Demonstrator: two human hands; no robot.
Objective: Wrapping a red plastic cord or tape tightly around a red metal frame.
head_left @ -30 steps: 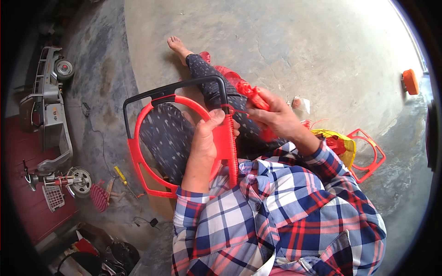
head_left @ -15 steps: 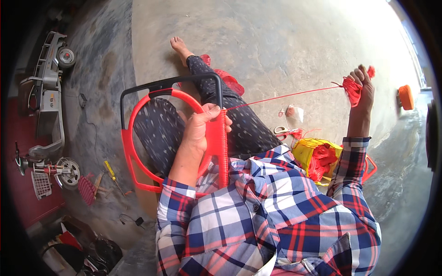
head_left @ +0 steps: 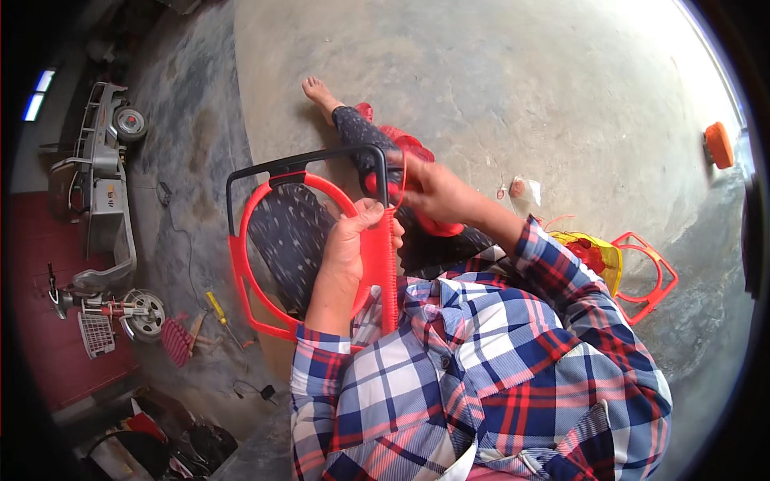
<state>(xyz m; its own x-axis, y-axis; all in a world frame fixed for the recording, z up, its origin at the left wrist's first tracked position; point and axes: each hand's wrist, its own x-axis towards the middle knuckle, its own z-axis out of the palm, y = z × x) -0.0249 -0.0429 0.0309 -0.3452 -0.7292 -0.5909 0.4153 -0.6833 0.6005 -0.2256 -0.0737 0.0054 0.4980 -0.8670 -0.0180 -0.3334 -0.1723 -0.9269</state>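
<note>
My left hand (head_left: 346, 244) grips the side of a red plastic frame (head_left: 245, 276) with a large round opening, its thumb on top. The frame rests over my lap, and a black bar (head_left: 305, 160) is fixed across its far end. Red cord (head_left: 391, 280) is wound in tight turns along the right side. Beside the bar's right corner, my right hand (head_left: 437, 192) is closed on a bundle of red cord (head_left: 441, 228), slightly blurred. A loose loop of cord arcs between the hand and the frame's edge. Part of the bundle is hidden by the hand.
A yellow bag (head_left: 609, 264) of red cord sits at my right, with another red frame (head_left: 662, 280) beside it. An orange object (head_left: 718, 146) lies farther right. On the left floor are a yellow-handled screwdriver (head_left: 215, 307) and a grey three-wheeled vehicle (head_left: 108, 200).
My right hand has come in from the far right to the frame's right edge, carrying the cord bundle. The taut cord has gone slack into a loop. My left hand keeps its grip.
</note>
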